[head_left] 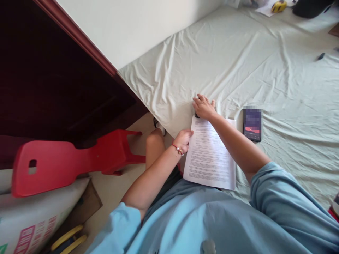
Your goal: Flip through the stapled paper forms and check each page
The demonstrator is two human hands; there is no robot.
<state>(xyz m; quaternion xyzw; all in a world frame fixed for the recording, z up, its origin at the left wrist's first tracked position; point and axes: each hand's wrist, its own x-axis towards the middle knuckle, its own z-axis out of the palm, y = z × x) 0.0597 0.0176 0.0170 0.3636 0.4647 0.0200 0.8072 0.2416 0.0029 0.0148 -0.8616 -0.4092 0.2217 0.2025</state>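
My left hand [184, 139], with a red beaded bracelet at the wrist, pinches the left edge of the printed sheets of paper [208, 155]. They lie at the bed-like surface's front edge, their near end by my shirt. My right hand [203, 107] is at the top edge of the sheets, palm down with fingers somewhat spread. It covers a small black object [197, 115], of which only dark bits show under the palm and by the fingers, so its kind is hidden. To the right of the sheets lies a phone [252, 124] with its screen lit.
A wrinkled pale cloth [291, 88] covers the surface. A yellow tape measure [279, 6] and a black cap-like thing [311, 7] lie far back right. On the left stand a red plastic chair [87, 158], a printed white sack [39, 215] and a dark wooden panel [66, 77].
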